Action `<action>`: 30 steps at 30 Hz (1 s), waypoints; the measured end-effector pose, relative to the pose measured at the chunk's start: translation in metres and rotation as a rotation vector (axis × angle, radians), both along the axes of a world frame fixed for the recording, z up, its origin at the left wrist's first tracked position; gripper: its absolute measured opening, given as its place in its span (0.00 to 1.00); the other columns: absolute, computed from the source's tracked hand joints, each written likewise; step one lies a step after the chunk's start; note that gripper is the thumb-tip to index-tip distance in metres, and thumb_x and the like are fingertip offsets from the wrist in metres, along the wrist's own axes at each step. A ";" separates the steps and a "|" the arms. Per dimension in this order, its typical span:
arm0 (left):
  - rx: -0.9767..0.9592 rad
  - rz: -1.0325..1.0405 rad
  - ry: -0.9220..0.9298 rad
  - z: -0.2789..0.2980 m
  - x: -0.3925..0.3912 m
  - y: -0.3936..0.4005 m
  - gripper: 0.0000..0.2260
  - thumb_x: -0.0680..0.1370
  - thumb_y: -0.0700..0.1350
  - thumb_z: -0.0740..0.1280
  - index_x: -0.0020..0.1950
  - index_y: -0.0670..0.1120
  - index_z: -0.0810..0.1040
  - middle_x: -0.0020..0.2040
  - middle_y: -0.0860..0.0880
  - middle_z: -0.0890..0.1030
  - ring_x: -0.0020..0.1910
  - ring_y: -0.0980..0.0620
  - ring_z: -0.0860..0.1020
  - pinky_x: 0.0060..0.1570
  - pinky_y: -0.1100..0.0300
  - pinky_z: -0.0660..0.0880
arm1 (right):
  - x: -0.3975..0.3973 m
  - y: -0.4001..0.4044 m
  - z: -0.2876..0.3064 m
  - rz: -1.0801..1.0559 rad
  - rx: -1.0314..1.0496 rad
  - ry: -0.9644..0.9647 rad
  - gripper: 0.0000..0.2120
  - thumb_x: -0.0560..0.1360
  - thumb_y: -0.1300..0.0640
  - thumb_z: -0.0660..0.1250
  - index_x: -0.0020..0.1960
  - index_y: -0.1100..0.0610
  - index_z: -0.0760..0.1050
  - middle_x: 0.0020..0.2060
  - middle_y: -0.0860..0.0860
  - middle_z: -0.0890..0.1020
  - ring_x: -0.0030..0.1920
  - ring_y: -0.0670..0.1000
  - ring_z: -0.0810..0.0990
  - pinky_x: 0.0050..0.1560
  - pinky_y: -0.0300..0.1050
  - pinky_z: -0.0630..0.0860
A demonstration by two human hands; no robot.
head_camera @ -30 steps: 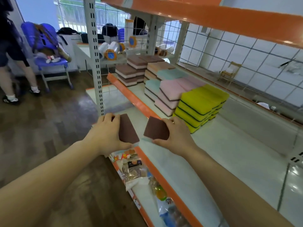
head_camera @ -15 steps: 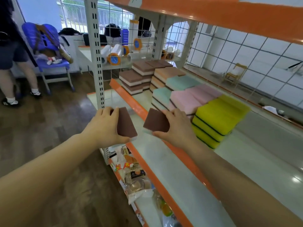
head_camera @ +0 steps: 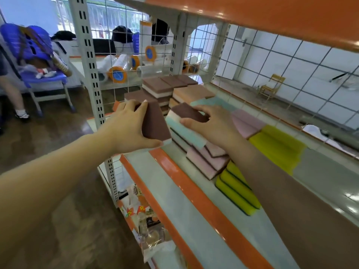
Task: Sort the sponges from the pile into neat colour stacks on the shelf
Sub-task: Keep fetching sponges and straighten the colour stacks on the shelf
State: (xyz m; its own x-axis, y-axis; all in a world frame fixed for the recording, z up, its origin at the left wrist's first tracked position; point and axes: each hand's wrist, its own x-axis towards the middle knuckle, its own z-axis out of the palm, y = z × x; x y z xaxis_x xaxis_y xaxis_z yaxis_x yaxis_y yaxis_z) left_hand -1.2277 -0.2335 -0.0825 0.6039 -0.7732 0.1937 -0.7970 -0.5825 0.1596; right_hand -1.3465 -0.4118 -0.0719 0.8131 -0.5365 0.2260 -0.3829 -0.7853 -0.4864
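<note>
My left hand (head_camera: 129, 125) grips a brown-topped sponge (head_camera: 155, 123) above the shelf's orange front edge (head_camera: 174, 167). My right hand (head_camera: 211, 125) holds a second brown-topped sponge (head_camera: 186, 112) with a white underside, just over the mint stack (head_camera: 184, 131). On the shelf stand sorted stacks: brown and white (head_camera: 159, 88) at the far end, peach (head_camera: 190, 94), mint, pink (head_camera: 206, 162) and yellow (head_camera: 237, 193) nearest me. My right forearm hides part of the pink and yellow stacks.
A grey upright post (head_camera: 91, 74) stands left of my left hand. A wire mesh panel (head_camera: 272, 74) backs the shelf. An orange shelf (head_camera: 252, 14) hangs overhead. Packaged goods (head_camera: 147, 226) lie on the lower shelf. A blue chair (head_camera: 38, 61) and a person's leg (head_camera: 13, 98) are at left.
Both hands have moved forward and further along the shelf with their brown sponges. The right one now sits over the mint stack, and the view has closed in on the stacks.
</note>
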 end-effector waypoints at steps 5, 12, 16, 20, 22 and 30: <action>0.059 -0.075 -0.026 -0.007 0.011 -0.010 0.52 0.65 0.69 0.67 0.77 0.43 0.48 0.73 0.43 0.58 0.71 0.40 0.58 0.69 0.50 0.59 | 0.002 -0.003 0.001 -0.037 0.012 0.046 0.35 0.61 0.27 0.63 0.63 0.44 0.73 0.61 0.48 0.76 0.61 0.52 0.73 0.59 0.54 0.72; 0.123 -0.143 -0.003 -0.008 0.019 -0.005 0.60 0.55 0.78 0.56 0.77 0.44 0.47 0.74 0.44 0.57 0.71 0.42 0.58 0.68 0.51 0.61 | -0.003 0.014 0.003 -0.087 -0.130 0.140 0.31 0.68 0.32 0.65 0.66 0.44 0.68 0.62 0.52 0.70 0.64 0.54 0.67 0.59 0.48 0.66; 0.145 -0.168 -0.007 -0.014 0.030 0.002 0.53 0.64 0.71 0.66 0.77 0.44 0.47 0.74 0.45 0.56 0.71 0.42 0.58 0.68 0.51 0.61 | 0.001 0.031 0.005 -0.137 -0.148 0.173 0.32 0.68 0.33 0.65 0.68 0.45 0.68 0.61 0.53 0.69 0.64 0.55 0.66 0.60 0.48 0.64; 0.184 -0.196 -0.002 -0.015 0.043 0.013 0.52 0.65 0.70 0.66 0.77 0.45 0.46 0.73 0.46 0.56 0.70 0.44 0.58 0.68 0.53 0.61 | 0.010 0.051 0.001 -0.190 -0.122 0.199 0.33 0.67 0.32 0.65 0.68 0.45 0.68 0.59 0.53 0.70 0.62 0.56 0.67 0.61 0.51 0.67; 0.191 -0.212 -0.006 -0.014 0.050 0.020 0.52 0.65 0.71 0.66 0.77 0.45 0.46 0.73 0.46 0.57 0.71 0.45 0.58 0.68 0.53 0.61 | 0.015 0.060 -0.002 -0.216 -0.123 0.206 0.33 0.67 0.31 0.65 0.67 0.45 0.69 0.58 0.54 0.70 0.62 0.56 0.66 0.59 0.50 0.67; 0.179 -0.273 0.030 -0.010 0.076 0.040 0.52 0.65 0.70 0.65 0.77 0.44 0.46 0.73 0.46 0.56 0.71 0.45 0.55 0.70 0.54 0.57 | 0.025 0.087 -0.005 -0.299 -0.134 0.154 0.32 0.68 0.32 0.64 0.67 0.46 0.68 0.57 0.53 0.70 0.61 0.55 0.66 0.59 0.50 0.66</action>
State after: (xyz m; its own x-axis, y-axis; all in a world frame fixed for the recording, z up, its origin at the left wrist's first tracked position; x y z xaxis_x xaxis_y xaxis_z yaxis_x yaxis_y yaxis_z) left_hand -1.1518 -0.1940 -0.0926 0.3731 -0.9275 0.0250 -0.9241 -0.3690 0.0996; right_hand -1.3216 -0.3250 -0.0767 0.6551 -0.7293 0.1975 -0.6659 -0.6808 -0.3050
